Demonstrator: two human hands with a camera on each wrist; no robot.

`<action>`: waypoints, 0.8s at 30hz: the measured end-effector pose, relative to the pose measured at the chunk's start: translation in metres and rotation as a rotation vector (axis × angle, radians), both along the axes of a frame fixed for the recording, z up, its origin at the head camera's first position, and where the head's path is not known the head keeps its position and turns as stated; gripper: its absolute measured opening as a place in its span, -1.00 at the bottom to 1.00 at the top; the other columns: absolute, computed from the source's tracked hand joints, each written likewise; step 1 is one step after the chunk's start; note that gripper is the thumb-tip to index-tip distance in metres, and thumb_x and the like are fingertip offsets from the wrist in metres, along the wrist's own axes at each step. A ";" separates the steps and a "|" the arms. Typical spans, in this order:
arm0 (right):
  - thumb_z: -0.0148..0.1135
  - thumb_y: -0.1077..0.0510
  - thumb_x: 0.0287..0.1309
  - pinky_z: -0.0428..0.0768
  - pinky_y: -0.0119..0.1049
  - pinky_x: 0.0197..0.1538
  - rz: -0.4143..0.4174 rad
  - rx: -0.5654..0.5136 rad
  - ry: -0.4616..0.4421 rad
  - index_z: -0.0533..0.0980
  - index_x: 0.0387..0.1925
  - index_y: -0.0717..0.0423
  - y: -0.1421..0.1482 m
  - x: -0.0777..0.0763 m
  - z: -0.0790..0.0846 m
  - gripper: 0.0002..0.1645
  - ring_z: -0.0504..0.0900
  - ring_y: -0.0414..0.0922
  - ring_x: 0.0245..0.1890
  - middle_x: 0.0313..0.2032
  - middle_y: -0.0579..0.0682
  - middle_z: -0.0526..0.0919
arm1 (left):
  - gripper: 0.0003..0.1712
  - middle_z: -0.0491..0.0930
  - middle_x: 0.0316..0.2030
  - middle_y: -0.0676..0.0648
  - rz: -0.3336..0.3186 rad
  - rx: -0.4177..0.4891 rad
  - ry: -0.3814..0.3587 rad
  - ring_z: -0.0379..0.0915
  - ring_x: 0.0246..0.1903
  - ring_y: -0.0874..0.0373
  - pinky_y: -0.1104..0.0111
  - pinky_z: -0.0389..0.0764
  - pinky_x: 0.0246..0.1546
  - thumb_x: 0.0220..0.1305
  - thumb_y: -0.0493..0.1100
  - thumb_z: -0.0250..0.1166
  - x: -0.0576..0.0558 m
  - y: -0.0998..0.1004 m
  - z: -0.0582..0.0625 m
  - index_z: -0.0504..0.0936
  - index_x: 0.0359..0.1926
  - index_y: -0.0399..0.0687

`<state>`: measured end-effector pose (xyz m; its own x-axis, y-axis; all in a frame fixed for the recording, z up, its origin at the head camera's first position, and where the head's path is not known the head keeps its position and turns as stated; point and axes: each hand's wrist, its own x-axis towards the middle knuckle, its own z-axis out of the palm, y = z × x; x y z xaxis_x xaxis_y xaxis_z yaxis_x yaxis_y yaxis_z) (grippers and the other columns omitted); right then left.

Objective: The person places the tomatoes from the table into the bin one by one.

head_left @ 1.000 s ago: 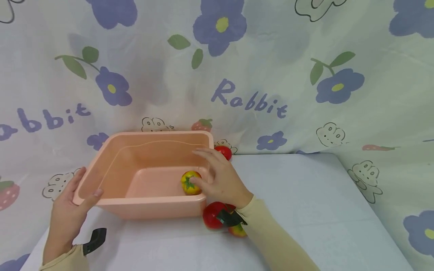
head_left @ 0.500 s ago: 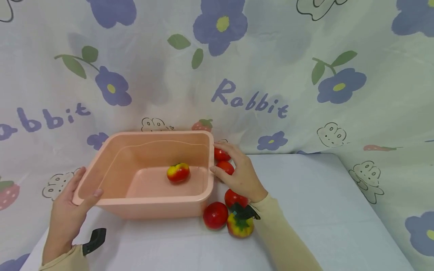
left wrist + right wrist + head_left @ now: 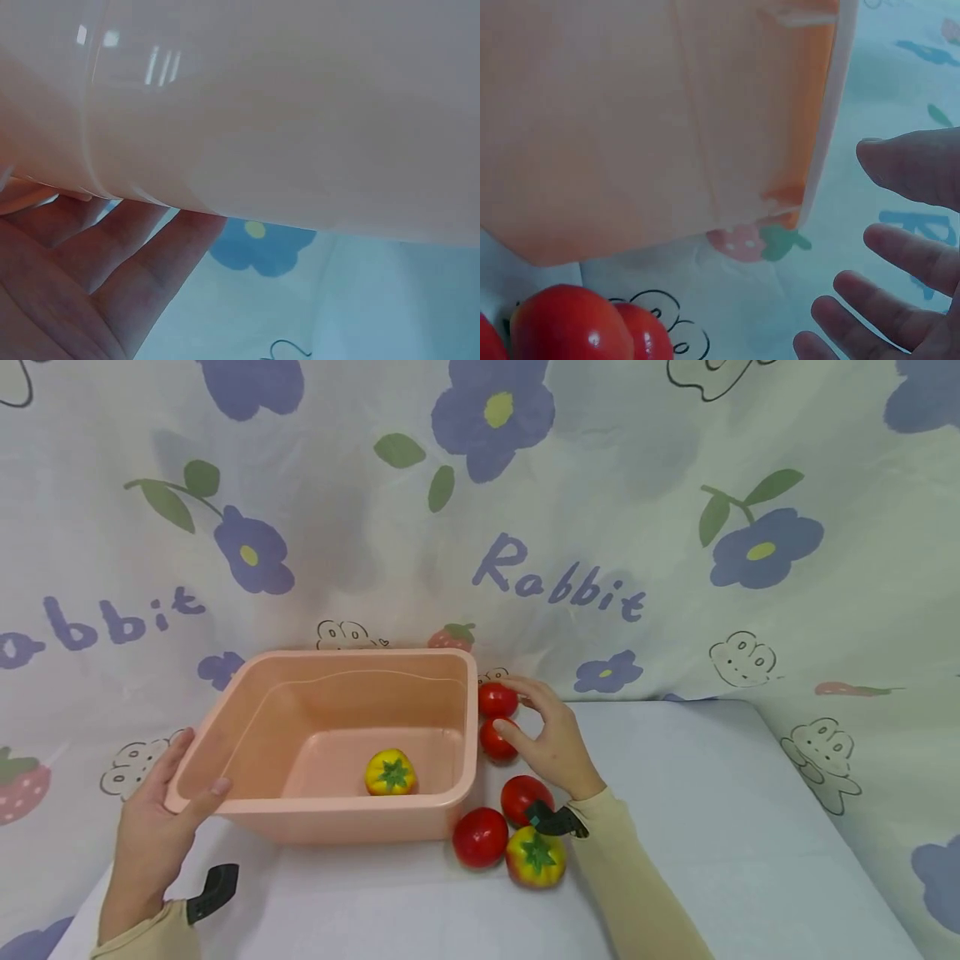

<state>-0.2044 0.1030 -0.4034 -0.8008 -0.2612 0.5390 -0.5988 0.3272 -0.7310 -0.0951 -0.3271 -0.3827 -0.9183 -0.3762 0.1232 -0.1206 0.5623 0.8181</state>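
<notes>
My left hand (image 3: 153, 835) grips the left rim of a pink plastic box (image 3: 337, 821), thumb over the edge; fingers (image 3: 154, 274) lie against its outside in the left wrist view. Inside the box sits one ribbed yellow-and-red fruit (image 3: 391, 772) with a green star-shaped top. Just outside the right wall, my right hand (image 3: 555, 747) hovers with parted fingers beside a red tomato-like fruit (image 3: 498, 701) and a second red fruit (image 3: 498, 740). In the right wrist view nothing lies between its fingers (image 3: 907, 255); whether it touches either fruit, I cannot tell.
Near the box's front right corner lie a red fruit (image 3: 480, 837), another red fruit (image 3: 527, 798) and a yellow-and-red fruit (image 3: 536, 857). A white cloth (image 3: 675, 810) covers the table. Behind hangs a flower-printed curtain (image 3: 405, 560).
My right hand has moved right, from over the box to outside its right wall. The fruit inside has rolled left and turned its green top up. My left hand stays put.
</notes>
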 end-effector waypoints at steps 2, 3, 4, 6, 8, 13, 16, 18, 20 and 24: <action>0.43 0.13 0.17 0.51 0.06 0.26 -0.009 -0.005 -0.011 0.47 0.31 0.05 0.002 -0.002 -0.004 -0.34 0.48 0.00 0.27 0.30 0.01 0.50 | 0.00 0.01 0.56 -0.12 -0.005 -0.004 0.006 0.09 0.48 -0.05 0.80 0.33 -0.04 0.35 -0.10 0.35 -0.001 0.000 0.000 -0.06 0.61 0.23; 0.43 0.12 0.18 0.51 0.07 0.26 -0.013 -0.004 -0.021 0.47 0.31 0.05 0.004 -0.003 -0.005 -0.34 0.49 0.02 0.26 0.31 0.01 0.50 | 0.00 0.01 0.56 -0.13 -0.006 -0.006 0.008 0.09 0.48 -0.04 0.80 0.33 -0.04 0.35 -0.10 0.35 -0.001 0.000 0.000 -0.05 0.61 0.23; 0.42 0.10 0.18 0.52 0.08 0.25 -0.018 -0.002 -0.028 0.47 0.31 0.07 0.005 -0.004 -0.007 -0.34 0.49 0.06 0.25 0.30 0.02 0.51 | 0.00 0.02 0.56 -0.13 -0.008 -0.007 0.010 0.10 0.48 -0.03 0.80 0.33 -0.04 0.34 -0.10 0.35 -0.001 0.000 -0.001 -0.05 0.61 0.23; 0.42 0.09 0.18 0.52 0.09 0.25 -0.027 0.006 -0.053 0.47 0.31 0.07 0.006 -0.006 -0.010 -0.33 0.50 0.11 0.24 0.29 0.01 0.51 | -0.01 0.03 0.56 -0.13 -0.005 -0.012 0.009 0.11 0.47 0.00 0.81 0.33 -0.05 0.34 -0.10 0.35 -0.001 -0.001 -0.001 -0.04 0.61 0.24; 0.43 0.08 0.18 0.53 0.08 0.24 -0.030 0.014 -0.078 0.46 0.32 0.06 0.007 -0.008 -0.014 -0.32 0.50 0.12 0.22 0.27 0.00 0.52 | -0.02 0.03 0.56 -0.12 -0.003 -0.013 0.009 0.12 0.47 0.05 0.82 0.32 -0.05 0.34 -0.10 0.35 0.000 -0.001 -0.001 -0.03 0.61 0.24; 0.45 0.10 0.17 0.54 0.07 0.23 -0.021 0.024 -0.153 0.45 0.32 0.11 0.009 -0.012 -0.022 -0.30 0.48 0.11 0.23 0.26 0.05 0.52 | -0.03 0.03 0.56 -0.11 -0.016 -0.011 0.016 0.14 0.45 0.15 0.83 0.32 -0.04 0.35 -0.11 0.34 0.000 -0.001 -0.002 -0.03 0.61 0.23; 0.46 0.12 0.15 0.52 0.08 0.24 -0.012 0.032 -0.211 0.44 0.32 0.15 0.010 -0.014 -0.028 -0.29 0.46 0.13 0.26 0.26 0.07 0.51 | -0.02 0.03 0.56 -0.10 -0.019 -0.011 0.020 0.14 0.45 0.14 0.82 0.33 -0.05 0.35 -0.12 0.34 0.000 -0.001 -0.002 -0.03 0.61 0.22; 0.47 0.14 0.14 0.51 0.09 0.26 -0.005 0.044 -0.252 0.43 0.33 0.14 0.009 -0.016 -0.031 -0.27 0.44 0.15 0.28 0.27 0.07 0.50 | -0.02 0.02 0.56 -0.09 -0.016 -0.010 0.017 0.12 0.47 0.10 0.82 0.33 -0.04 0.35 -0.12 0.34 0.000 -0.001 -0.002 -0.04 0.61 0.23; 0.48 0.15 0.12 0.50 0.09 0.26 0.000 0.064 -0.293 0.41 0.35 0.12 0.008 -0.017 -0.034 -0.24 0.43 0.15 0.30 0.29 0.05 0.49 | -0.02 0.01 0.56 -0.08 -0.013 -0.008 0.013 0.12 0.47 0.10 0.82 0.32 -0.04 0.35 -0.12 0.34 0.000 -0.001 -0.002 -0.04 0.61 0.23; 0.50 0.16 0.10 0.49 0.11 0.27 0.007 0.106 -0.369 0.41 0.37 0.04 0.006 -0.019 -0.042 -0.20 0.39 0.15 0.33 0.32 0.02 0.46 | -0.02 0.01 0.56 -0.07 -0.007 -0.012 0.006 0.13 0.45 0.16 0.83 0.31 -0.04 0.35 -0.10 0.34 0.001 -0.003 -0.001 -0.03 0.61 0.24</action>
